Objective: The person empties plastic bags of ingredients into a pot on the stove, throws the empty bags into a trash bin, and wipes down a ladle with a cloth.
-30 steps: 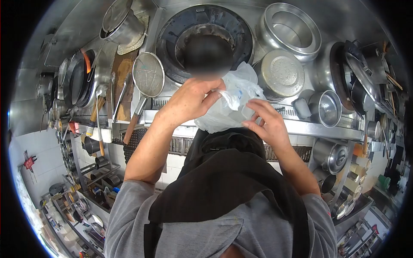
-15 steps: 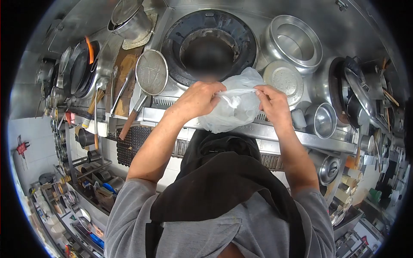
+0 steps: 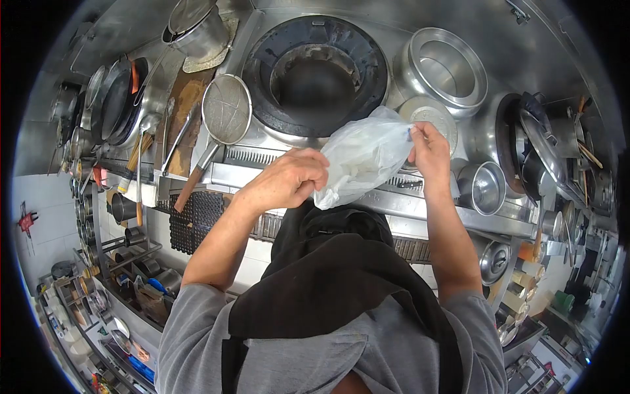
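Observation:
A whitish, translucent plastic bag (image 3: 365, 156) is held in front of me, just this side of the round burner. Between thumb and fingers, my right hand (image 3: 430, 150) pinches the bag's upper right corner, where a small blue spot shows. My left hand (image 3: 289, 178) is at the bag's left side, its fingers curled in against the edge; the fingertips are partly hidden. Folds of lighter plastic show through the bag, and its lower left end hangs over the counter's front edge. Behind the bag lies a round metal lid (image 3: 430, 118), partly covered.
The black wok burner (image 3: 262, 49) sits at the back centre. A wire strainer (image 3: 226, 108) and tongs (image 3: 180, 141) lie on the left. At right stand a large steel pot (image 3: 476, 62) and a small metal bowl (image 3: 482, 189). A steel rail (image 3: 407, 205) edges the counter.
My left hand has moved left and down from the bag's gathered top to its left edge. My right hand has shifted slightly right, and the bag now stretches out lengthwise.

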A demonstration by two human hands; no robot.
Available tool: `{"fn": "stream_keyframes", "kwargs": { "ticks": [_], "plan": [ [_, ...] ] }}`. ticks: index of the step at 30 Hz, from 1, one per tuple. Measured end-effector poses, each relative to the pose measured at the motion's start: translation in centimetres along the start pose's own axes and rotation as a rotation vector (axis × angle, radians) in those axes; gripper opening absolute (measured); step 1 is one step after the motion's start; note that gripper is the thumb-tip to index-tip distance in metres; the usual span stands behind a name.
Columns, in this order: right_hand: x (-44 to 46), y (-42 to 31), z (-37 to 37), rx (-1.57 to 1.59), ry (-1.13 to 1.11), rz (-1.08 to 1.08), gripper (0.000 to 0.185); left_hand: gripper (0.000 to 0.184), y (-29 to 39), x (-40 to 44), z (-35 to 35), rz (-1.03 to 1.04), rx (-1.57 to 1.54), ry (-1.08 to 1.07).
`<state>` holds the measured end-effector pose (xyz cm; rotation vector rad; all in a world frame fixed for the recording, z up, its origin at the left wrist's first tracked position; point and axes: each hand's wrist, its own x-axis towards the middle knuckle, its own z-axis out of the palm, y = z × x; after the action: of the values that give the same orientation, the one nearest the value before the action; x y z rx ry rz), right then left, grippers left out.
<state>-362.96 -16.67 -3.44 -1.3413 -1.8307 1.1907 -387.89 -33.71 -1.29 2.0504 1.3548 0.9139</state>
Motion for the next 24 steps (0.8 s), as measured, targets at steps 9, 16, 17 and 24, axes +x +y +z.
{"fn": "stream_keyframes", "kwargs": {
  "ticks": [9,16,17,24],
  "plan": [
    [0.4,-2.3,0.2,0.048,-0.099,0.032,0.021,0.022,0.0,-0.2,-0.8,-0.101,0.34,0.037],
    [0.6,-3.4,-0.9,0.028,-0.063,-0.148,0.019,0.026,0.4,1.3,-4.4,-0.218,0.083,0.097],
    [0.4,-3.7,-1.2,0.012,-0.082,-0.099,0.019,0.026,0.4,1.5,-4.6,-0.215,0.082,0.096],
    [-1.9,-3.7,-2.1,-0.034,-0.087,-0.123,0.016,0.029,-0.3,1.6,-4.2,-0.024,-0.317,0.205]
  ]
}}
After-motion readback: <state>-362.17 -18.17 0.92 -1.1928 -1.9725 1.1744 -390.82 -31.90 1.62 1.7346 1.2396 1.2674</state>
